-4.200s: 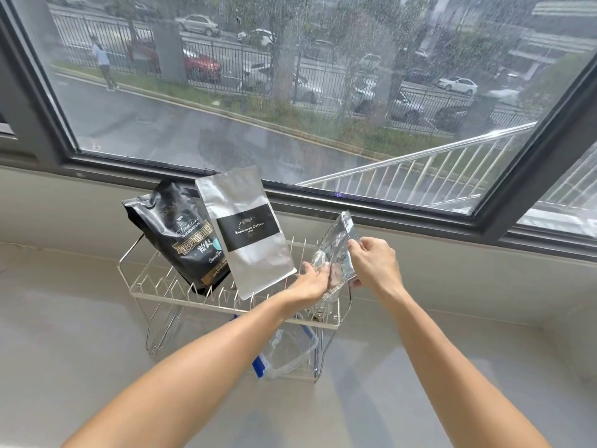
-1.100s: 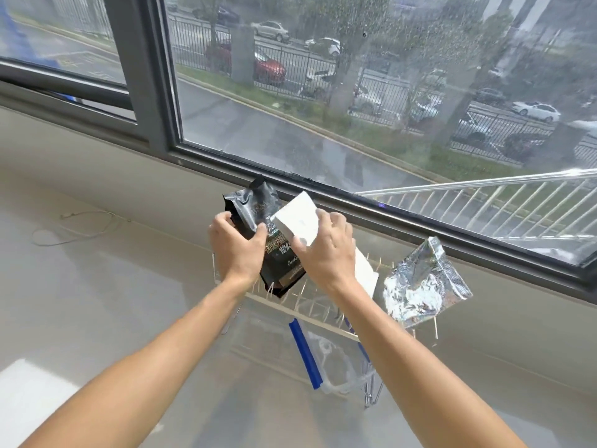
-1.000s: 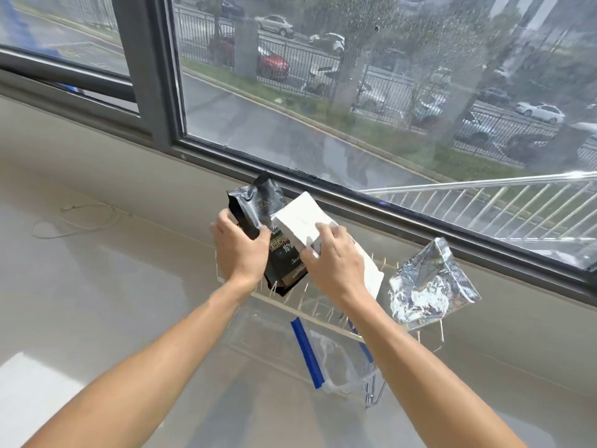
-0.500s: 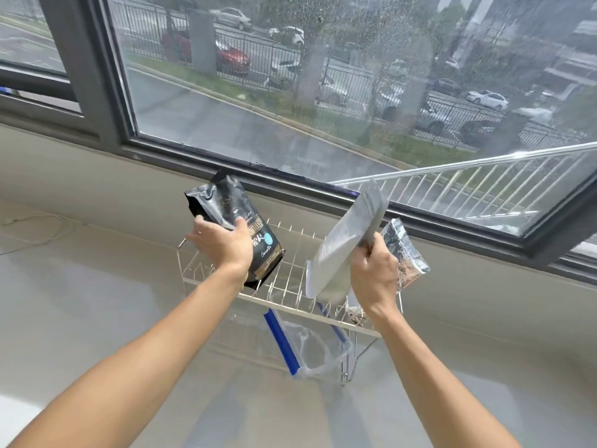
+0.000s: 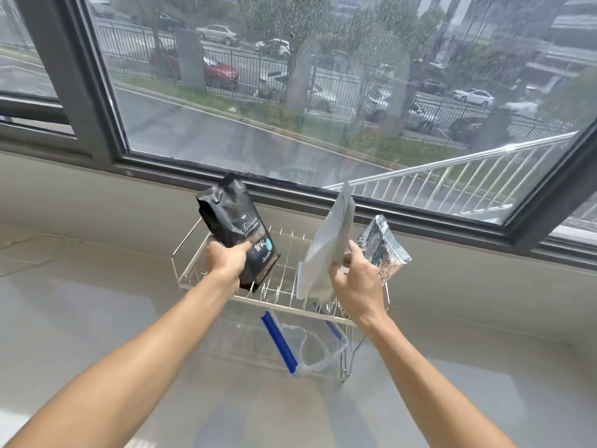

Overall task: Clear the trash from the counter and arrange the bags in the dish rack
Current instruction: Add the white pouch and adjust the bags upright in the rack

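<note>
A white wire dish rack [image 5: 190,279] stands on the grey counter under the window. My left hand [image 5: 227,260] grips a black coffee bag [image 5: 237,226] by its lower part, upright over the rack's left side. My right hand [image 5: 357,281] holds a silver-white pouch [image 5: 328,245], turned edge-on, with its bottom in the rack's right half. A crinkled shiny foil bag [image 5: 384,245] leans in the rack's right end, just behind my right hand.
A clear plastic bag with a blue zip strip [image 5: 279,344] lies under the rack on the counter [image 5: 97,318]. A thin white cord [image 5: 38,244] lies far left by the wall. The window ledge [image 5: 161,171] runs close behind the rack.
The two bags, held side by side a second ago, have been drawn apart. The silver-white pouch moved right next to the foil bag and has dropped lower into the rack. The black bag stays left.
</note>
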